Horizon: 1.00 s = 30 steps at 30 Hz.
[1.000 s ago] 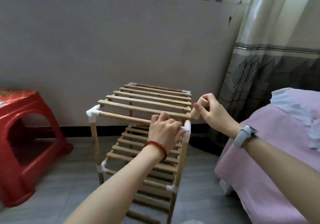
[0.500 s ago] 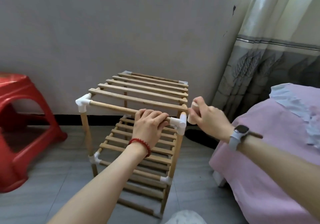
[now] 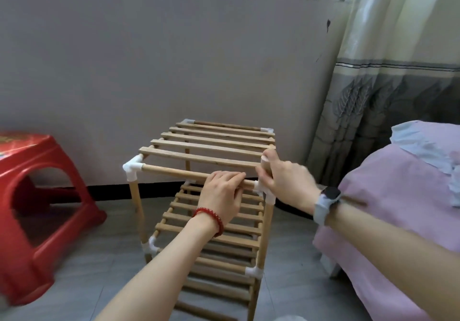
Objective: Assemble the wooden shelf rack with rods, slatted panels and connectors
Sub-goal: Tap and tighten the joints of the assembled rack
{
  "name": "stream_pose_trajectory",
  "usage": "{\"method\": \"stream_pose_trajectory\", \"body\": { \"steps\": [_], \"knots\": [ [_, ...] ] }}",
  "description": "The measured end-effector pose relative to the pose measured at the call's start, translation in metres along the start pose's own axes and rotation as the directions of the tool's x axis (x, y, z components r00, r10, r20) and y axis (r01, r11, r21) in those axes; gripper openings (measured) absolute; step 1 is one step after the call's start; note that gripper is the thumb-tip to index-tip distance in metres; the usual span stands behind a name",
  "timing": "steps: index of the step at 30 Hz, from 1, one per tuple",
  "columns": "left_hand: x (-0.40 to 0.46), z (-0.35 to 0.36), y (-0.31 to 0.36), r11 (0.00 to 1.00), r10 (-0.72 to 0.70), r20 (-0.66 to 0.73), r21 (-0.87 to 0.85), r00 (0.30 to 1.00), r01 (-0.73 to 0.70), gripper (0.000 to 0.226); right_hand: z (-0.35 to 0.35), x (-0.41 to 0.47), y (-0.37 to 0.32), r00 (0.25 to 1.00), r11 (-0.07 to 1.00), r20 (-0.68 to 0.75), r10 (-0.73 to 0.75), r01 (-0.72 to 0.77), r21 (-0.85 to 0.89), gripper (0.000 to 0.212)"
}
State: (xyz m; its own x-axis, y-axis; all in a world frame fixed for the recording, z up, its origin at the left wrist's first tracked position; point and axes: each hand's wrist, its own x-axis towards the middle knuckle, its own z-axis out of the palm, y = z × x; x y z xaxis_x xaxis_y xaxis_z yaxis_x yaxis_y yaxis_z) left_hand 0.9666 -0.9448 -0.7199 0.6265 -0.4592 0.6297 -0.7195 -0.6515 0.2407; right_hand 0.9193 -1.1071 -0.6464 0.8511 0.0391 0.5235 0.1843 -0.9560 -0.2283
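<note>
Rack of pale wooden rods and slatted panels (image 3: 199,196) stands on the grey tiled floor against the wall, between a red plastic stool (image 3: 37,208) and a bed with a pink cover (image 3: 398,221). Three slatted tiers are visible, joined at the corners by white plastic connectors.

Left hand (image 3: 221,194) has its grip curled over the round wooden front rod of the top tier (image 3: 174,171), near that rod's right end. Right hand (image 3: 283,174) pinches a short tan cylindrical wooden piece (image 3: 265,162), its thumb and fingers wrapped round it, directly above the white near-right corner connector (image 3: 267,195). This hand is motion-blurred, so whether the piece touches the connector cannot be told.

Judgement on the step in hand: the piece appears to be meant for the upward socket of that connector. To do it well, keep the left hand bracing the rod so the frame does not rock, hold the piece upright in line with the post below, and press straight down; an angled push could twist the connector off its rods.

Compared with half a second ago, the right hand sits slightly higher with the piece more exposed; the left hand keeps its place on the rod.
</note>
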Motion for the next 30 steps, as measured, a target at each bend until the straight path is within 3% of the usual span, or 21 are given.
{"method": "stream_pose_trajectory", "body": {
  "steps": [2, 4, 6, 8, 11, 18, 22, 26, 30],
  "knots": [
    [-0.004, -0.011, -0.023, 0.997, 0.033, -0.017, 0.074, 0.999, -0.032, 0.038, 0.016, -0.01, -0.002, 0.996, 0.999, 0.082, 0.033, -0.03, -0.042, 0.027],
    [-0.007, -0.03, -0.054, 0.971, -0.009, -0.026, 0.238, 1.0, 0.015, 0.048, 0.017, -0.008, -0.004, 0.996, 0.995, 0.074, 0.039, -0.045, 0.09, 0.025],
    [-0.007, -0.053, -0.091, 0.895, -0.225, 0.048, 0.404, 0.973, 0.187, 0.065, 0.021, -0.004, -0.014, 0.994, 0.985, 0.109, 0.002, -0.021, 0.173, 0.026],
    [-0.008, -0.07, -0.124, 0.785, -0.449, 0.099, 0.519, 0.888, 0.34, 0.074, 0.031, -0.005, -0.029, 0.979, 0.987, 0.197, -0.054, 0.022, 0.162, 0.024],
    [-0.015, -0.088, -0.151, 0.76, -0.565, 0.184, 0.495, 0.804, 0.421, 0.063, 0.046, -0.003, -0.048, 0.966, 0.988, 0.248, -0.074, 0.037, 0.151, 0.026],
    [-0.024, -0.088, -0.134, 0.822, -0.397, 0.082, 0.475, 0.914, 0.315, 0.042, 0.054, 0.002, -0.024, 0.988, 0.997, 0.146, -0.051, 0.042, 0.065, 0.032],
    [-0.033, -0.082, -0.094, 0.905, -0.272, 0.175, 0.382, 0.946, 0.189, 0.046, 0.053, 0.017, 0.016, 0.984, 0.989, 0.109, 0.139, -0.144, 0.037, 0.036],
    [-0.04, -0.067, -0.033, 0.98, -0.14, 0.29, 0.179, 0.947, 0.09, 0.066, 0.05, 0.038, 0.044, 0.93, 0.934, 0.088, 0.357, -0.352, -0.068, 0.038],
    [-0.038, -0.062, -0.002, 0.992, 0.126, 0.304, -0.016, 0.944, -0.127, 0.055, 0.042, 0.031, 0.058, 0.916, 0.913, 0.08, 0.394, -0.4, 0.078, 0.041]
  ]
}}
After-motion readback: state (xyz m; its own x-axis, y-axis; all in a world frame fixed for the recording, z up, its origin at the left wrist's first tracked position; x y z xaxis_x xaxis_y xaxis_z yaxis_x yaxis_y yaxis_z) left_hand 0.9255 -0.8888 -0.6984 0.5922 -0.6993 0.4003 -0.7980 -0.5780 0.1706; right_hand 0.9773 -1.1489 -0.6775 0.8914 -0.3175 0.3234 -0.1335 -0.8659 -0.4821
